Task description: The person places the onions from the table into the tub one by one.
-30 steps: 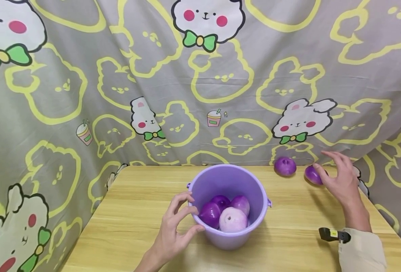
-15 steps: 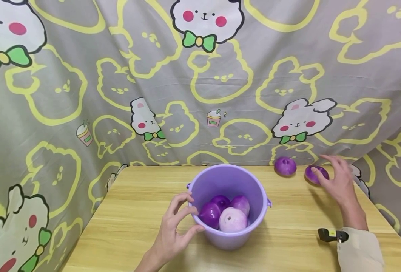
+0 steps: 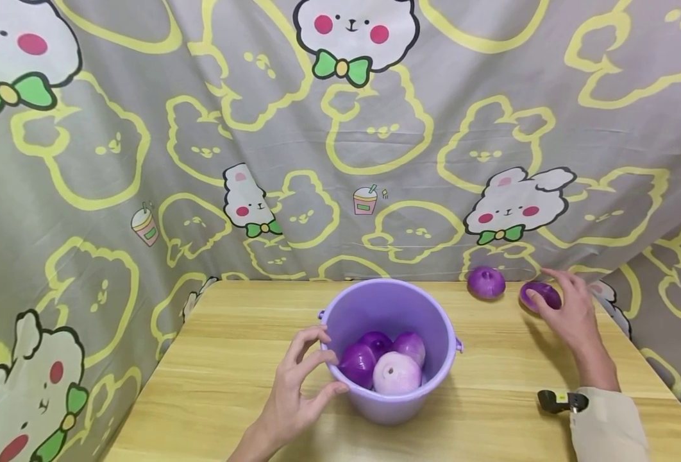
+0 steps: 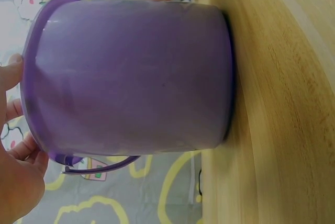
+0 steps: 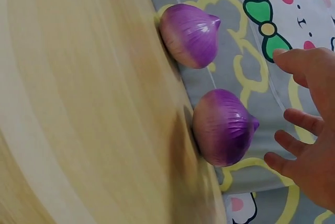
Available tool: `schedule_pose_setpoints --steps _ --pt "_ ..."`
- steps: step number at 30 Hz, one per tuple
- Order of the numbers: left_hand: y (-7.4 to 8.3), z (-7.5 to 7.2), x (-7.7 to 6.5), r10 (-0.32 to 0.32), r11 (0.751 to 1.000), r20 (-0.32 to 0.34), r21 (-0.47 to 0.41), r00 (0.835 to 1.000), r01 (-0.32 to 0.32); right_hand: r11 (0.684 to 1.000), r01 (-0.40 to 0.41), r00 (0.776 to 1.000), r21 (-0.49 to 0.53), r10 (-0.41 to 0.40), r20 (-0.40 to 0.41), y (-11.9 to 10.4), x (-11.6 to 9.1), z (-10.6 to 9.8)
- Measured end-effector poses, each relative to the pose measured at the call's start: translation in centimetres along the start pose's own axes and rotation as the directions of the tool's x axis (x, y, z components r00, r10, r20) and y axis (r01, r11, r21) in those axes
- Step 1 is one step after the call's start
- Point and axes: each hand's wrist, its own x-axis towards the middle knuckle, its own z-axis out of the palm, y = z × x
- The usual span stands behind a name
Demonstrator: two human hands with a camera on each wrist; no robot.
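Grip, left hand (image 3: 299,390): grasping purple bucket (image 3: 386,410) by rim, containing four onions (image 3: 397,373), one pale. Right hand (image 3: 571,314): released, near rightmost of two onions (image 5: 222,127) on surface (image 3: 231,346).

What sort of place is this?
It looks like a makeshift indoor workspace, perhaps a curtained-off corner: cartoon-print fabric hangs around a wood-grain table, where a purple bucket holds onions.

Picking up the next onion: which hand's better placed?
Right, I'd say: the right hand hovers by the rightmost purple onion, fingers spread and holding nothing. The left hand is farther off, holding the purple bucket.
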Motion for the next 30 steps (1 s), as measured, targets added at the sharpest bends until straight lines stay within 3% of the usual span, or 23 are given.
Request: schedule_pose_setpoints --steps 14,30 --pt "-0.1 0.0 0.2 0.012 1.0 -0.003 -0.006 1.0 -0.012 0.996 -0.091 0.993 -0.025 0.092 0.07 0.9 -0.4 0.7" --pt "0.0 -0.1 0.1 -0.002 1.0 0.005 -0.012 1.0 0.002 0.991 -0.108 0.985 -0.083 0.117 0.124 1.8 -0.7 1.4"
